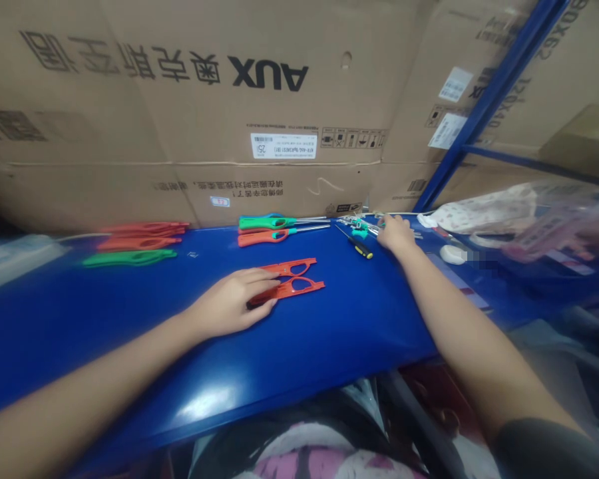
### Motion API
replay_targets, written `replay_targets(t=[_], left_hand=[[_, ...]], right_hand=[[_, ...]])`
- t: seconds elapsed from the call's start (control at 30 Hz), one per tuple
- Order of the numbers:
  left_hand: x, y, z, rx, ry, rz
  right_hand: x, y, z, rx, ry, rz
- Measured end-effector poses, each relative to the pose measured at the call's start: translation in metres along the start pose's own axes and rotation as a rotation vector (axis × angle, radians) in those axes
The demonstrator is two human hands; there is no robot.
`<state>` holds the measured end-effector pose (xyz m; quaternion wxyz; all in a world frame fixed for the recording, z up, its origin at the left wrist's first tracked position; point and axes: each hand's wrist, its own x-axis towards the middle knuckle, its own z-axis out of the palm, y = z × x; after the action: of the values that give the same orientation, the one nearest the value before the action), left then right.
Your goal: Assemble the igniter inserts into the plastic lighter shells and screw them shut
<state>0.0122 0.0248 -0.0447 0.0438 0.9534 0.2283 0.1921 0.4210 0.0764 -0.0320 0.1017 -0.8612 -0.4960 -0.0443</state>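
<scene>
My left hand lies over two orange lighter casing halves side by side on the blue tabletop, its fingers curled onto their near ends and partly covering them. Over at the back right, my right hand is closed in among a heap of metal lighter rods and small teal parts. What its fingertips hold is hidden. A black and yellow screwdriver lies just left of that hand. Between the hands, near the back edge, rest a green lighter and an orange lighter, both with metal rods pointing right.
Orange casing pieces and green ones are stacked at the left. Large cardboard boxes wall off the back. A blue metal frame post rises at right, near plastic bags and a white round object.
</scene>
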Motion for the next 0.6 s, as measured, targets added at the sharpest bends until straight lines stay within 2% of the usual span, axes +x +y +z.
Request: replay_targets(t=[0.3, 0.6], left_hand=[[0.000, 0.000, -0.002, -0.048, 0.011, 0.000], [0.002, 0.002, -0.002, -0.056, -0.010, -0.009]], right_hand=[[0.001, 0.002, -0.001, 0.021, -0.026, -0.001], [0.003, 0.001, -0.011, -0.020, -0.118, 0.097]])
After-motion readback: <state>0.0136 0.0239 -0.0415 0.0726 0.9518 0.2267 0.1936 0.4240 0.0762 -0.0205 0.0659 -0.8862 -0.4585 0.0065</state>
